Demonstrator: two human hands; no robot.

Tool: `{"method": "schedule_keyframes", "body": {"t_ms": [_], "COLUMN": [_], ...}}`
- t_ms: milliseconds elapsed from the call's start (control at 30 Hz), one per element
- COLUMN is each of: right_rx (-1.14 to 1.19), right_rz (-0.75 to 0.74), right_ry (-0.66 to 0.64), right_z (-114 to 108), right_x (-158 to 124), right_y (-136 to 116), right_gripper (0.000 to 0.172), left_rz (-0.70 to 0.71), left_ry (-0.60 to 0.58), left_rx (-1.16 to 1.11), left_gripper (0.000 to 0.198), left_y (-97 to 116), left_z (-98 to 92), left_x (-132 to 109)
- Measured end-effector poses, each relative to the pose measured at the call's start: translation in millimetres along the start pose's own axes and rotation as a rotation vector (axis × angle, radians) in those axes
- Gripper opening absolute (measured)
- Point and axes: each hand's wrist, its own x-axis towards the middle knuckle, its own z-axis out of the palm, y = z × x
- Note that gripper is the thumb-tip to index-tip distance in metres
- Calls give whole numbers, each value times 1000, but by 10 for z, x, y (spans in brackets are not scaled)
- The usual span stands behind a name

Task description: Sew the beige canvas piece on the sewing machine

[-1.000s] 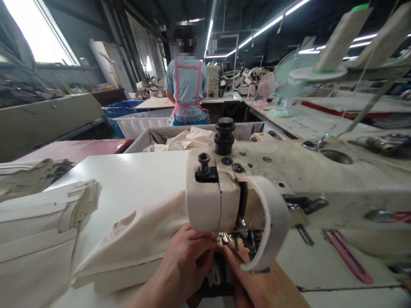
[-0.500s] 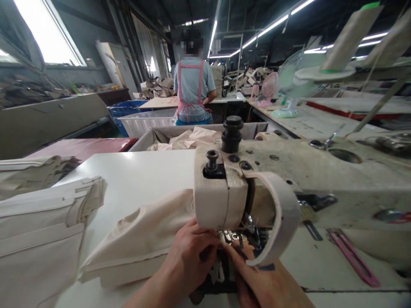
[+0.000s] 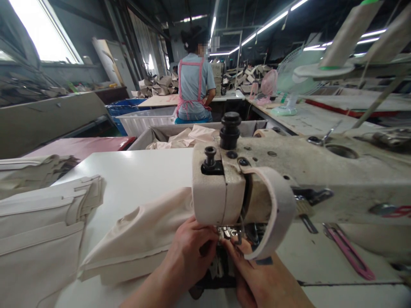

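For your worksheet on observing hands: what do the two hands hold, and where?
Left hand and right hand pinch the cream fabric at its edge under the sewing machine head.

Needle hidden behind machine head (image 3: pixel 218 194).

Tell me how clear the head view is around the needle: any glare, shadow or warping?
Head view: bright window blown out top left; needle area under the cream sewing machine head is shadowed, with left hand and right hand crowding it; wide-angle warping bends the edges; the green fan looks soft.
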Motion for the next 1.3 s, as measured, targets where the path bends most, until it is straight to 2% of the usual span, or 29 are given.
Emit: {"method": "schedule_keyframes", "body": {"t_ms": [133,233,367,467,600,767,900,1033,1200,1300], "right_rx": [6,22,47,70,104,119,119,87,65,114], "right_rz": [60,85,67,81,98,98,88,57,39,95], "right_ry": [-27,-59,-4,36,20,37,35,40,122,108], "right_z": [-32,-61,-96,-114,-122,-119,-137,-164,-128,-107], "right_x": [30,36,17,7,16,23,24,35,50,39], "right_y": [-47,-69,-78,-81,-88,-81,-57,-38,-47,-59], "right_gripper": [52,54,55,49,34,32,33,24,24,30], "left_rz": [-21,-36,-80,-109,-147,-184,-204,-208,-235,-273], "left_ry": [10,19,22,12,-5,-44,-51,-50,-123,-180], "left_rx": [47,74,113,121,122,107,80,29,-48,-89], "left_gripper": [17,18,18,19,16,18,16,17,15,13], "left_y": [35,37,28,39,59,69,24,-65,-119,-108], "left_z": [-31,-33,-19,-25,-50,-79,-83,-67,-73,-114], "left_x": [58,74,107,159,221,256,263,240,209,206]}}
